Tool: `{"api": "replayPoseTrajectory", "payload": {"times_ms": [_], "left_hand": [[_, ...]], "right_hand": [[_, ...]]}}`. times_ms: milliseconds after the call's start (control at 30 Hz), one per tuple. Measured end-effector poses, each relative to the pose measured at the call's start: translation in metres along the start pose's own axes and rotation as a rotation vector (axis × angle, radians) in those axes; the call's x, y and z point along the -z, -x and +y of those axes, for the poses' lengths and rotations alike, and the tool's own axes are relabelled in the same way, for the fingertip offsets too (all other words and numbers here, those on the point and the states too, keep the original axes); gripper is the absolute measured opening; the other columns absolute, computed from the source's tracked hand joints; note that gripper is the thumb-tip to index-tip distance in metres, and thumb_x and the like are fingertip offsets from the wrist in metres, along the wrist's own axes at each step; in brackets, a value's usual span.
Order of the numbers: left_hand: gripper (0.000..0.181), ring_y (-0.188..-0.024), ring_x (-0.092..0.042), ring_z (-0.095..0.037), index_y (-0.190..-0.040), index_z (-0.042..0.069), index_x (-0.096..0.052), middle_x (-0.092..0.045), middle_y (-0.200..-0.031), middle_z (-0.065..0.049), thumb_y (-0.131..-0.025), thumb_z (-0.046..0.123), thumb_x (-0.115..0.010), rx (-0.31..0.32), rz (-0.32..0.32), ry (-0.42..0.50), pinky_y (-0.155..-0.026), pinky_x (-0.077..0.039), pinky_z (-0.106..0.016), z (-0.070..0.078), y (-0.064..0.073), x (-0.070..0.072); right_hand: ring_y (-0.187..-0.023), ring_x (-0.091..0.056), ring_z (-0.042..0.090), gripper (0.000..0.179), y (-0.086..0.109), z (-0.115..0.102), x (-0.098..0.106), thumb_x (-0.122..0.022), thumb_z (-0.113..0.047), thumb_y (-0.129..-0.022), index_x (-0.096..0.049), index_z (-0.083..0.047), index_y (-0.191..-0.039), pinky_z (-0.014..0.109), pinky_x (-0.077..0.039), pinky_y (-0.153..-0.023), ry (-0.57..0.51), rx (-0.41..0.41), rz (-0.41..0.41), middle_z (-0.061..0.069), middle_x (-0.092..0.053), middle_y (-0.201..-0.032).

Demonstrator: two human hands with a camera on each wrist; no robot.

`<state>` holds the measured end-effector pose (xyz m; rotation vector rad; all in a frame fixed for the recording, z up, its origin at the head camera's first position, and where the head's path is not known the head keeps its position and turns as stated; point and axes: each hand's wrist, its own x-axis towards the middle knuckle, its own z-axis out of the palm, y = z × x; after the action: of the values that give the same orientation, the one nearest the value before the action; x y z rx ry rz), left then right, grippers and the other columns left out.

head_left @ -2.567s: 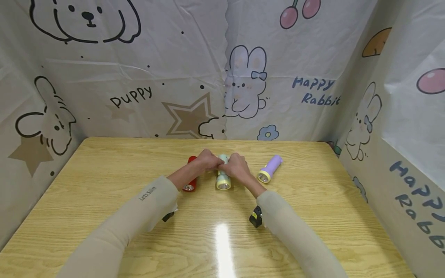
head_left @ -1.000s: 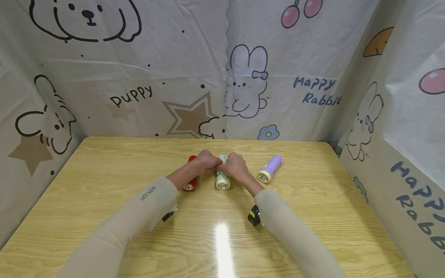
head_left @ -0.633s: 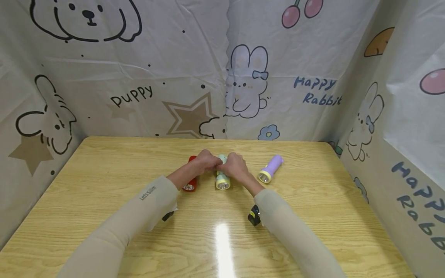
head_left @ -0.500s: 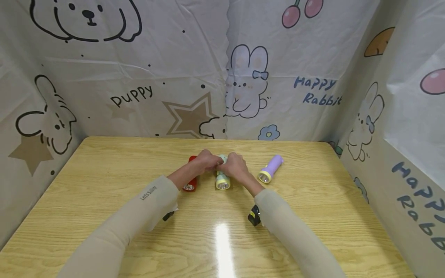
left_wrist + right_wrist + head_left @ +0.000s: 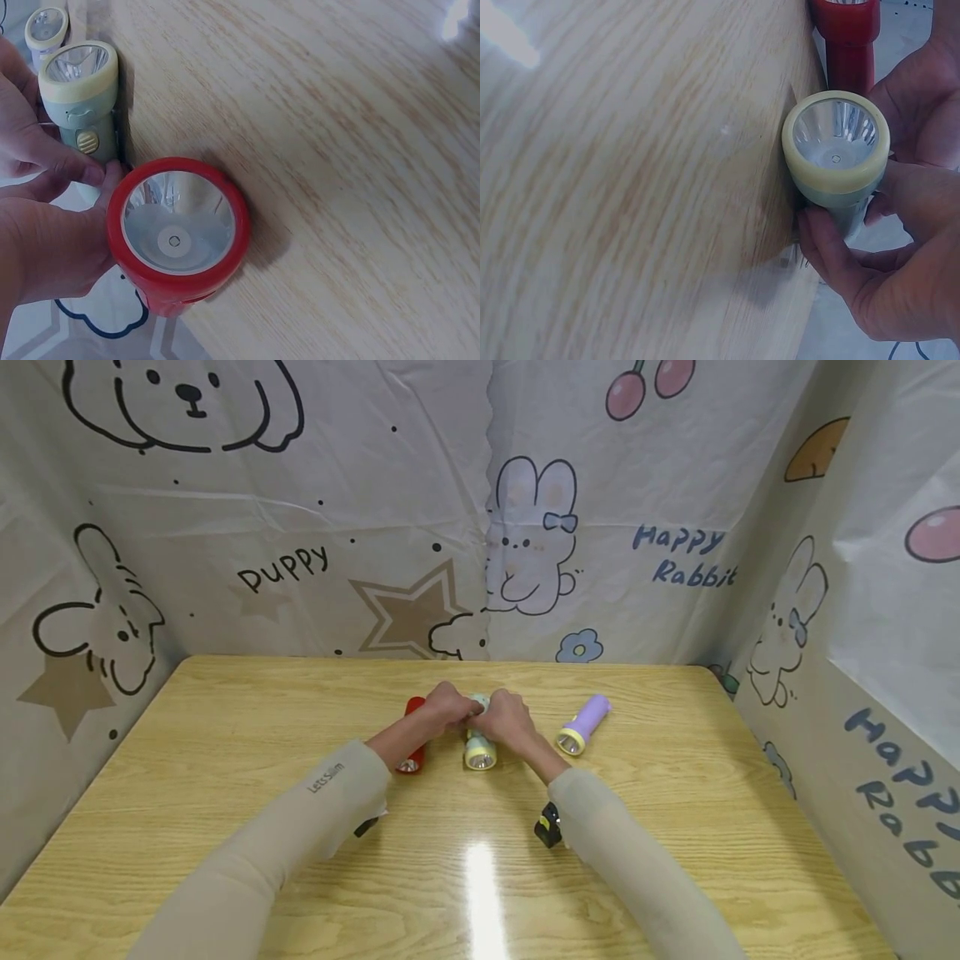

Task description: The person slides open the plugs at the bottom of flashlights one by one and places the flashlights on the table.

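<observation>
A pale green flashlight (image 5: 480, 753) with a cream-yellow rim lies mid-table, lens toward me. My right hand (image 5: 507, 718) grips its body; in the right wrist view the fingers (image 5: 829, 240) curl under the head. From the other side my left hand (image 5: 447, 705) holds the same body, its fingertips meeting the right thumb by the switch in the left wrist view. The tail end is partly covered by both hands. Just left of them a red flashlight (image 5: 410, 766) lies partly behind my left wrist, its lens large in the left wrist view.
To the right of my hands lies a purple flashlight (image 5: 588, 718) with a yellow rim, tilted away. The wooden table (image 5: 247, 718) ends at a cartoon-printed sheet (image 5: 300, 610) at the back and sides. A black wrist camera (image 5: 550, 825) hangs under the right sleeve.
Both hands keep their hold on the green flashlight, which has shifted very slightly left. My left forearm has edged a little to the right. The red and purple flashlights stay put.
</observation>
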<state>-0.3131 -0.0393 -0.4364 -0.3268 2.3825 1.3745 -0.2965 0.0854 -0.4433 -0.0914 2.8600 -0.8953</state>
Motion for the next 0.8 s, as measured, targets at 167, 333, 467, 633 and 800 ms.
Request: {"api": "replayPoseTrajectory", "payload": {"times_ms": [167,333,467,633,800], "left_hand": [[0.019,-0.068,-0.051,-0.015,-0.095,-0.004,-0.062,-0.054,-0.088,-0.008,-0.091,0.012,-0.071,-0.001,0.001,-0.011,-0.064,-0.047,-0.026,0.001,0.0,-0.001],[0.022,-0.072,-0.051,-0.017,-0.099,-0.005,-0.062,-0.054,-0.091,-0.009,-0.091,0.012,-0.072,0.005,0.0,-0.016,-0.067,-0.048,-0.028,0.003,0.0,-0.001],[0.023,-0.075,-0.051,-0.017,-0.101,-0.004,-0.061,-0.054,-0.095,-0.01,-0.091,0.014,-0.071,0.007,0.002,-0.036,-0.068,-0.048,-0.028,0.004,0.001,-0.001],[0.022,-0.071,-0.049,-0.017,-0.099,-0.004,-0.061,-0.053,-0.089,-0.009,-0.091,0.015,-0.071,0.011,0.008,-0.051,-0.064,-0.044,-0.027,0.004,0.001,-0.001],[0.027,-0.077,-0.055,-0.017,-0.11,-0.007,-0.061,-0.056,-0.096,-0.01,-0.093,0.012,-0.069,0.011,0.001,-0.016,-0.072,-0.052,-0.028,0.003,0.003,-0.001]], "right_hand": [[-0.053,-0.049,0.013,0.034,0.0,0.001,0.001,-0.079,-0.025,-0.083,-0.055,-0.008,-0.067,0.023,-0.036,-0.045,0.005,-0.011,-0.017,0.003,-0.054,-0.06],[-0.053,-0.048,0.014,0.036,0.0,0.002,0.004,-0.079,-0.029,-0.084,-0.054,-0.009,-0.067,0.023,-0.034,-0.045,0.049,0.008,-0.018,0.003,-0.053,-0.061],[-0.052,-0.044,0.013,0.041,0.001,0.001,0.008,-0.078,-0.032,-0.083,-0.048,-0.011,-0.064,0.024,-0.032,-0.046,0.09,0.014,-0.044,0.001,-0.049,-0.059],[-0.052,-0.041,0.013,0.047,0.003,-0.002,0.021,-0.081,-0.04,-0.081,-0.047,-0.011,-0.067,0.025,-0.032,-0.046,0.111,0.006,-0.086,0.001,-0.046,-0.06],[-0.048,-0.039,0.011,0.051,0.005,-0.007,0.038,-0.082,-0.038,-0.082,-0.044,-0.013,-0.062,0.023,-0.031,-0.043,0.125,0.011,-0.112,-0.001,-0.043,-0.054]]}}
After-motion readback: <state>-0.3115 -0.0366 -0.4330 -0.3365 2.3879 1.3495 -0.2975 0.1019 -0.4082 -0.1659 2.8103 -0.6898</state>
